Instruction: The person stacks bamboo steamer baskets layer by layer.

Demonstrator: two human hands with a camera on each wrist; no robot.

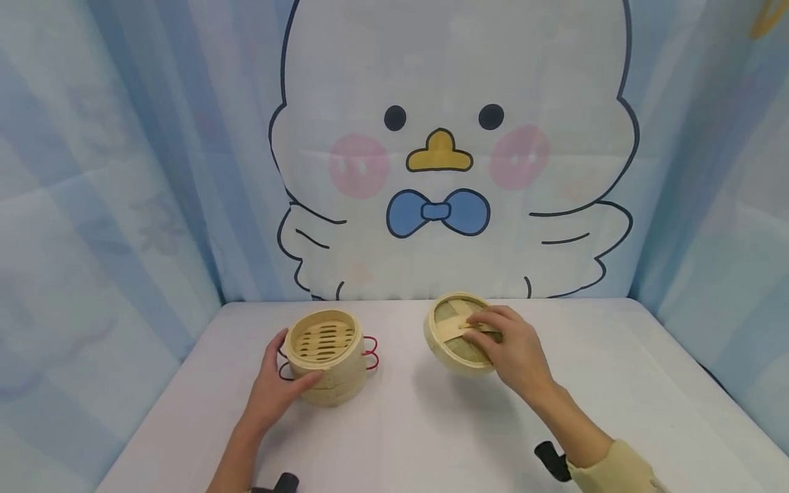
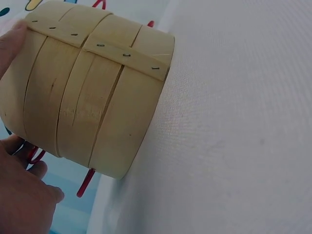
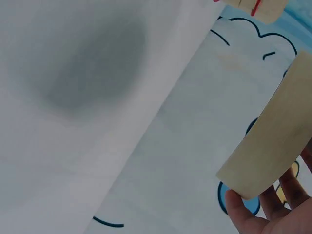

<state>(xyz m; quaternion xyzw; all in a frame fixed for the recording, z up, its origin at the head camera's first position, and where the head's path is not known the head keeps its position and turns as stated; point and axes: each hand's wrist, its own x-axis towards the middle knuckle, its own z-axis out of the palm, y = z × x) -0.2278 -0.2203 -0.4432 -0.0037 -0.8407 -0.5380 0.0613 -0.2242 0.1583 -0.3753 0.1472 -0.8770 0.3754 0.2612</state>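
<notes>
A two-tier bamboo steamer (image 1: 335, 385) with a slatted top stands on the left part of the table. My left hand (image 1: 275, 389) holds it from the left, thumb on its front wall and fingers round the far side. In the left wrist view, staples run along the wall of the steamer (image 2: 92, 92), and thin red wire handles stick out from its sides. To the right, my right hand (image 1: 516, 352) pinches the central handle strip of the round bamboo lid (image 1: 452, 330). The lid is tilted and raised, and its side wall (image 3: 273, 131) fills the right wrist view's right edge.
A white cloth covers the table (image 1: 394, 438), with the lid's shadow falling on it. Behind stands a curtain (image 1: 437, 267) printed with a cartoon bird, and blue-striped curtains (image 1: 111, 226) hang at both sides. Black wrist straps (image 1: 551, 460) show near the lower edge.
</notes>
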